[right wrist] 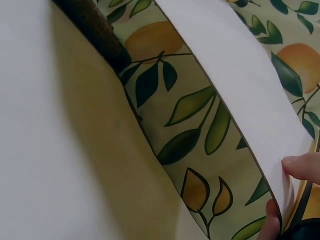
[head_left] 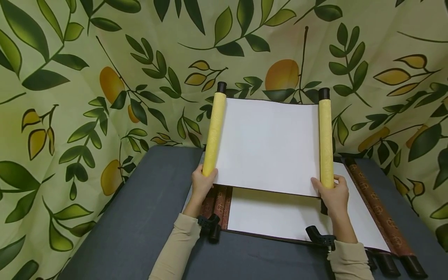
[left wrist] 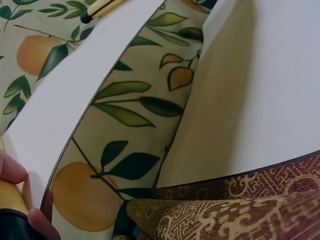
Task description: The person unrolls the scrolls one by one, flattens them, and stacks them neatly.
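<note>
A blank white scroll (head_left: 271,144) with yellow rollers is spread between both hands, raised above the table. My left hand (head_left: 203,182) grips the lower part of its left yellow roller (head_left: 214,132). The right hand (head_left: 334,194) grips the lower part of the right yellow roller (head_left: 325,144), thumb on the white face. Black knobs cap the rollers' top ends. Beneath lies a second blank scroll (head_left: 269,214) with red-brown patterned rollers, partly hidden by the raised one. In the left wrist view its patterned roller (left wrist: 240,215) shows gold motifs on dark red.
The dark grey table (head_left: 140,210) runs under the lower scroll. A brown patterned roller (head_left: 381,210) with a black end lies along the right side. Behind and beside the table hangs a cloth (head_left: 168,35) printed with leaves and orange fruit.
</note>
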Available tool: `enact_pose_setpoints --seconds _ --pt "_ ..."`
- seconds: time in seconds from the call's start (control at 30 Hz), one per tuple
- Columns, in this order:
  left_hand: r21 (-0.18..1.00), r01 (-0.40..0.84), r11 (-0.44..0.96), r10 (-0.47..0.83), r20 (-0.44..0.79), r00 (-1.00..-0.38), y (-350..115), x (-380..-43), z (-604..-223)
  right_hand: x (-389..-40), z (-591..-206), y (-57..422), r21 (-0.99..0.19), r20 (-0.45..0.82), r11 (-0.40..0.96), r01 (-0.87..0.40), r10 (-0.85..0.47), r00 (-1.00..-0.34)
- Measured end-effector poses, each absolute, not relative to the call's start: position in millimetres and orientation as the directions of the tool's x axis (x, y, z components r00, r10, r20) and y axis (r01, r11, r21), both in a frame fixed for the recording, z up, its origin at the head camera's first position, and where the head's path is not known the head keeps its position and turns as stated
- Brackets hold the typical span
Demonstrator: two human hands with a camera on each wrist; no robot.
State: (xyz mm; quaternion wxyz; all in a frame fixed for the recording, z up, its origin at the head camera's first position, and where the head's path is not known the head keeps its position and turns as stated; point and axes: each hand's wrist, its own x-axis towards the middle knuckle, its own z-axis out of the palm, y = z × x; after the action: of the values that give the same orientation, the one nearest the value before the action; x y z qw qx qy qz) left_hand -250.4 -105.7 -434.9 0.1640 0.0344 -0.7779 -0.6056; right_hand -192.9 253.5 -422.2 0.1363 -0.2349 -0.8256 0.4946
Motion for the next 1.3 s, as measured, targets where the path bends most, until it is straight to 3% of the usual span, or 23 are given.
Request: enact_pose_setpoints --seconds 0.23,0.57,0.93,1.07,1.3 --pt "0.948 0.164 0.272 -0.279 0.24 -0.93 -107.4 -250.8 -433.7 -192.3 -421.8 254.2 -0.884 0.007 0.399 0.245 0.534 -0.845" --pt "0.829 0.185 0.527 -0.291 0.381 -0.878 -109.0 -251.2 -434.0 -191.3 -424.0 257.9 -0.876 0.075 0.43 0.218 0.567 -0.82" --pt "0.773 0.143 0.618 -0.255 0.369 -0.894 -117.1 -250.1 -430.7 -189.4 -421.3 256.2 -0.877 0.09 0.44 0.194 0.546 -0.833" --pt "0.776 0.175 0.606 -0.2 0.362 -0.91 -122.3 -250.1 -428.1 -189.2 -420.3 257.3 -0.877 0.099 0.443 0.187 0.547 -0.831" --pt "0.874 0.166 0.456 -0.144 0.256 -0.956 -125.7 -249.0 -424.0 -192.0 -420.2 258.7 -0.887 0.066 0.413 0.207 0.557 -0.828"
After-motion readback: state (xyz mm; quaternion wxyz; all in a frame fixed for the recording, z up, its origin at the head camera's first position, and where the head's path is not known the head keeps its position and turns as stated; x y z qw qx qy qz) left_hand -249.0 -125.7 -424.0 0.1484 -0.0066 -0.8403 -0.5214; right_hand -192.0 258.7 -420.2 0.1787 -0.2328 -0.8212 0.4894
